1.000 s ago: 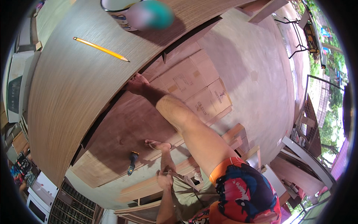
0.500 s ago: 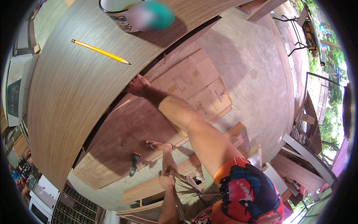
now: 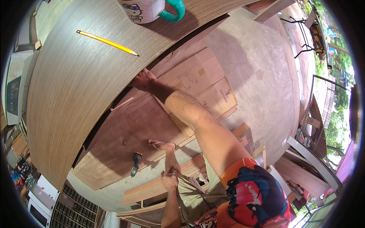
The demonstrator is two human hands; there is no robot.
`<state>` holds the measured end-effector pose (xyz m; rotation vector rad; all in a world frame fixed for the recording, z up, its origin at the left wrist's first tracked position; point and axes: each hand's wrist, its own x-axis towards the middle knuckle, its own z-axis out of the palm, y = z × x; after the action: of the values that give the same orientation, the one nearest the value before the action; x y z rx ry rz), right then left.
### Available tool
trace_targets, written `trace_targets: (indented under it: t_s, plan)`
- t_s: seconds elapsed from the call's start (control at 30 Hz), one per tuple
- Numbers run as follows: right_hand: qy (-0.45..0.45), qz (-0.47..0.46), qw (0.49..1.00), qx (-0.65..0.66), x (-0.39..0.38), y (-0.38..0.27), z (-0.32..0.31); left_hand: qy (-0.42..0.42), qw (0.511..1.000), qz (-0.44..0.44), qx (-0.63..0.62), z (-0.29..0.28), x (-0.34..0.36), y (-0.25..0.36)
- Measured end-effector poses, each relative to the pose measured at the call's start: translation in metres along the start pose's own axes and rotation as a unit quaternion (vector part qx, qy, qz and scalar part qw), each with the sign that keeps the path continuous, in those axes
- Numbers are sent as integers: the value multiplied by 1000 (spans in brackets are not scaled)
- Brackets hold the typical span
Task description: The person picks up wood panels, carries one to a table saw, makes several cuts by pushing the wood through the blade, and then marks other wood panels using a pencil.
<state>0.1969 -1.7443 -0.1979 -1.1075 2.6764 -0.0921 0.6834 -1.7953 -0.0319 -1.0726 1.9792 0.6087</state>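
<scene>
My right hand (image 3: 143, 79) reaches in at the dark front edge of the wood-grain tabletop (image 3: 64, 102), its partly hidden fingers curled on something I cannot make out. On the tabletop lie a yellow pencil (image 3: 107, 43) and a white cartoon-printed mug (image 3: 138, 11) with a teal handle. Lower down, my left hand (image 3: 169, 178) is closed beside my lower leg, around something I cannot make out. A black-and-yellow power tool (image 3: 135, 162) lies on a plywood sheet (image 3: 110, 144), left of my sandaled foot (image 3: 162, 145).
Flattened cardboard (image 3: 197, 83) covers part of the concrete floor (image 3: 262, 95). Wooden boards (image 3: 152, 193) lie by my legs, and leaning panels (image 3: 296, 174) stand at right. A black folding stand (image 3: 304, 41) is at upper right. Part of another person (image 3: 21, 174) shows at far left.
My right hand and forearm have moved slightly up and to the right in the picture. The view has shifted a little, bringing the pencil and mug higher in the frame.
</scene>
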Motion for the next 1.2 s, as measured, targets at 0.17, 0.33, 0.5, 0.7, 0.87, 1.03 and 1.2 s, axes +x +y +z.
trace_targets:
  t_s: [0.17, 0.33, 0.5, 0.7, 0.87, 1.03, 1.2]
  plan:
    - [-14, 8, 1000, -2, -6, 1, -18, -5, 1000, -7, 3, 2, -1, 0]
    - [-47, 9, 999, -9, -8, 3, -20, 5, 1000, 5, -10, 3, -2, -3]
    - [-31, -3, 999, -8, -6, 4, -6, 4, 1000, 3, -6, 6, -5, -8]
    - [29, 6, 1000, -5, -12, 9, 1, 9, 999, -33, -23, 7, -10, -5]
    - [-86, 4, 993, 86, -5, -4, -10, 2, 999, -44, -20, 8, -16, -10]
    - [22, -23, 999, -3, -5, -37, -6, -1, 998, -58, -35, 24, -20, -28]
    - [-31, -17, 999, 23, 11, -54, -2, 14, 992, -88, -85, 37, -26, -44]
